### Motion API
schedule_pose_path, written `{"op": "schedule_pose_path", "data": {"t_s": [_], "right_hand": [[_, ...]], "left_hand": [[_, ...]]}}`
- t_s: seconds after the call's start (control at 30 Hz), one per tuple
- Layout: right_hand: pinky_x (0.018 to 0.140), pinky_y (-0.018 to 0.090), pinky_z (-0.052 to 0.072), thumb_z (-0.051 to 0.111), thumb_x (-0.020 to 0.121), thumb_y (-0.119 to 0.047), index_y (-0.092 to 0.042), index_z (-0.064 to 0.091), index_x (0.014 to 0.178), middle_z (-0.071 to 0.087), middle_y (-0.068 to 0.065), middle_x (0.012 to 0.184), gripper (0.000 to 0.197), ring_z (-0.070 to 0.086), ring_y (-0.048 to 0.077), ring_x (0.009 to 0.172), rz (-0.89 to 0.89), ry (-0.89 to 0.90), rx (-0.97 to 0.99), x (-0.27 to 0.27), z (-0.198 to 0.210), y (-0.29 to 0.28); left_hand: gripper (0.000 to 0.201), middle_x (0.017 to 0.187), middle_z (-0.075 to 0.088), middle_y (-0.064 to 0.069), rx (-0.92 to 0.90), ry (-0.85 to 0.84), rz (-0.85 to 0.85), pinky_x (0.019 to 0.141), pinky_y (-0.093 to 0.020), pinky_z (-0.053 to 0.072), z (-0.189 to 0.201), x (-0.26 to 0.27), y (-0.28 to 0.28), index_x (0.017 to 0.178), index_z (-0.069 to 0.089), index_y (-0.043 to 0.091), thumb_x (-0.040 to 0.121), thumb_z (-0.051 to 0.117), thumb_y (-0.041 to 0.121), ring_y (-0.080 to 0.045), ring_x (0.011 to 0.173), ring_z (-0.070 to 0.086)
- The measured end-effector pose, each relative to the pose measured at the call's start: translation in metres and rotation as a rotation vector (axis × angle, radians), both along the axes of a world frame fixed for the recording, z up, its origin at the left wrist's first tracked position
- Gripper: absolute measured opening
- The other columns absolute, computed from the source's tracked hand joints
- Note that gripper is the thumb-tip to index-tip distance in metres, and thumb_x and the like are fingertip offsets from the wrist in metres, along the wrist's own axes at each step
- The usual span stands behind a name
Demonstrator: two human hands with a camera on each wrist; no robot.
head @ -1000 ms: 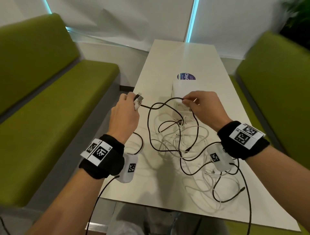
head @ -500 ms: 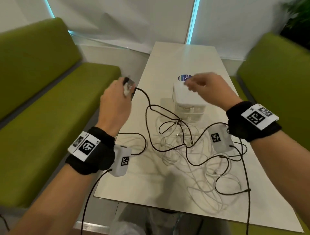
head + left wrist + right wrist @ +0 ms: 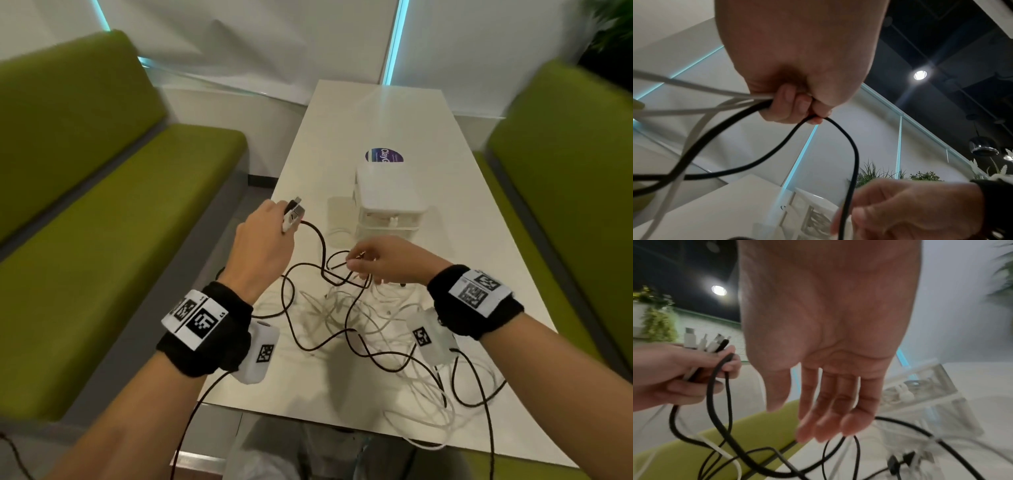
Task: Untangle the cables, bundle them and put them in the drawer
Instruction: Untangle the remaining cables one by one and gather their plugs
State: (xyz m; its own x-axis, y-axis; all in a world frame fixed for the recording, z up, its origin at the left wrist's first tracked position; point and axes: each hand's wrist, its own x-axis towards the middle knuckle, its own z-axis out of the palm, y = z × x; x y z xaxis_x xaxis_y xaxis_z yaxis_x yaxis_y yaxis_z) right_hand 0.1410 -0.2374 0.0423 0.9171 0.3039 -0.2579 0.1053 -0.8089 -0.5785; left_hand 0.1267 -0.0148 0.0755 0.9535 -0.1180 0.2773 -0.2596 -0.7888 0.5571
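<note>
From the head view, the left hand [image 3: 263, 246] is raised above the left edge of the white table [image 3: 373, 113], its fingers curled round a cluster of cable plugs [image 3: 294, 213] that stick up out of the fist. The right hand [image 3: 387, 262] is lower, over the middle of the heap, fingers loosely extended down among the black cables [image 3: 322, 344] and white cables [image 3: 404, 401], which lie in crossing loops on the tabletop. Just beyond them stands the small white drawer unit [image 3: 388, 202], with a round sticker [image 3: 383, 156] behind it and green benches [image 3: 102, 192] on either side. In the left wrist view, the left hand [image 3: 797, 65] is a closed fist clamping white strands [image 3: 694, 87] and a black cable [image 3: 851, 146] that loops down toward the right hand [image 3: 910, 209] below. In the right wrist view, the right hand [image 3: 828, 337] shows an open palm with straight, slightly spread fingers [image 3: 838, 410] holding nothing, tips just above a black loop, while the left hand [image 3: 680, 374] pinches the gathered plug ends [image 3: 709, 342]. My reading is that the work is at an early stage: several ends are collected, but the cables remain tangled, nothing is bundled, and whether a drawer is open I cannot tell.
</note>
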Motion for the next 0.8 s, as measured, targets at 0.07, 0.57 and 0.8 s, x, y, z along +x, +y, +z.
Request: {"op": "schedule_pose_path", "data": {"t_s": [0.07, 0.57, 0.8], "right_hand": [[0.045, 0.009, 0.041, 0.062, 0.091, -0.046, -0.029, 0.064, 0.111, 0.073, -0.004, 0.078, 0.027, 0.062, 0.002, 0.056, 0.050, 0.000, 0.055, -0.004, 0.013, 0.006], [0.055, 0.026, 0.041, 0.046, 0.103, -0.029, -0.010, 0.058, 0.073, 0.046, 0.006, 0.049, 0.038, 0.047, 0.021, 0.046, -0.090, -0.128, 0.669, -0.007, 0.051, 0.017], [0.061, 0.027, 0.044, 0.045, 0.104, -0.029, -0.008, 0.061, 0.078, 0.057, 0.007, 0.051, 0.037, 0.055, 0.022, 0.051, 0.016, -0.030, 0.472, -0.009, 0.042, 0.035]], "left_hand": [[0.024, 0.078, 0.044, 0.003, -0.031, 0.028, -0.019, 0.066, -0.032, 0.028, 0.000, -0.002, -0.006, 0.084, 0.045, 0.018, 0.103, 0.036, 0.029, -0.018, 0.067, 0.040], [0.024, 0.084, 0.066, 0.003, -0.551, -0.200, 0.123, 0.051, -0.038, 0.044, 0.016, 0.017, 0.025, 0.095, 0.059, 0.030, 0.101, 0.039, 0.042, -0.026, 0.053, 0.053], [0.043, 0.116, 0.067, 0.014, -0.569, -0.094, -0.050, 0.053, -0.017, 0.038, -0.001, -0.003, 0.009, 0.145, 0.029, 0.047, 0.105, 0.039, 0.036, -0.016, 0.054, 0.068]]}}
